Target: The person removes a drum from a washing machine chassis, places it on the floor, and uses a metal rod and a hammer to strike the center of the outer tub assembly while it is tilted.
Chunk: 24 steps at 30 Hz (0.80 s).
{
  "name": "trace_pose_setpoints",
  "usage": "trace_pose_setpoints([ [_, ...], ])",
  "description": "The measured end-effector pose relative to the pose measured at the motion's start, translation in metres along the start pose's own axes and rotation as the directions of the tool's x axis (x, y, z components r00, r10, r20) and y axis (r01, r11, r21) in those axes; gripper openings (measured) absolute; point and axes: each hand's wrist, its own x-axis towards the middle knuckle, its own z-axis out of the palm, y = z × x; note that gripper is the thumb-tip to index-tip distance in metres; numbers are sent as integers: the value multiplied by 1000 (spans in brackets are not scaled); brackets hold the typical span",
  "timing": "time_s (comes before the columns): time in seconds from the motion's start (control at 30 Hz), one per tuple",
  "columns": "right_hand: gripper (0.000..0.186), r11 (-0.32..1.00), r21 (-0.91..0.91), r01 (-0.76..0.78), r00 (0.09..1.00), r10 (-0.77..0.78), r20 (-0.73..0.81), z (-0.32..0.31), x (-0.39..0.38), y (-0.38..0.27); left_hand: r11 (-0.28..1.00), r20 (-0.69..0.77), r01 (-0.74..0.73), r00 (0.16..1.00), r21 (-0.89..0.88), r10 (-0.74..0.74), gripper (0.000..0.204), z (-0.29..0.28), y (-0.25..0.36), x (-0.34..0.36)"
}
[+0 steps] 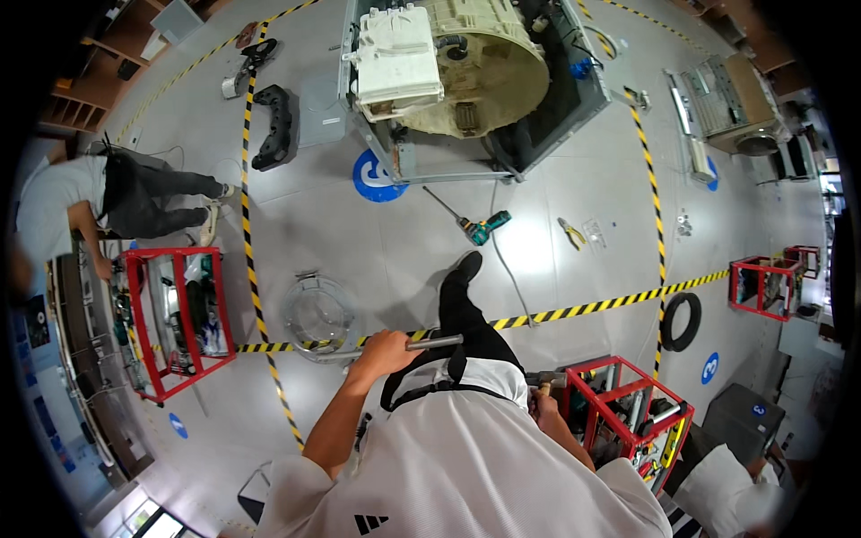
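Metal rod (pixel 437 342) in left hand (pixel 386 354): grasping with fingers wrapped round the smooth, straight shaft. In right hand (pixel 543 406), gripping a hammer (pixel 543 378) by its wooden handle, blunt metal head pointing forward. Just right of that hand, standing close by: boxy red-framed cart (pixel 625 391), holding jumbled tools, a long yellow one (pixel 671 441) among them. Left of the left hand, lying on the grey floor (pixel 395 260): clear, round, glassy bowl-shaped piece (pixel 318 314). Well ahead of both hands, standing open: sheet-metal cabinet (pixel 567 133), containing a rounded cream tub (pixel 502 76), dull and stained, and a white box (pixel 395 58). Between hands and cabinet, lying: green-and-black drill (pixel 484 229) with a long thin bit; farther right, yellow-handled pliers (pixel 571 234).
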Motion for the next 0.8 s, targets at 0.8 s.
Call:
trace_pose_setpoints([
  [0.8,26,818,555,154,977,-208,36,316,-48,-199,667,385,-701,706,254,595,51,-162,148,355],
])
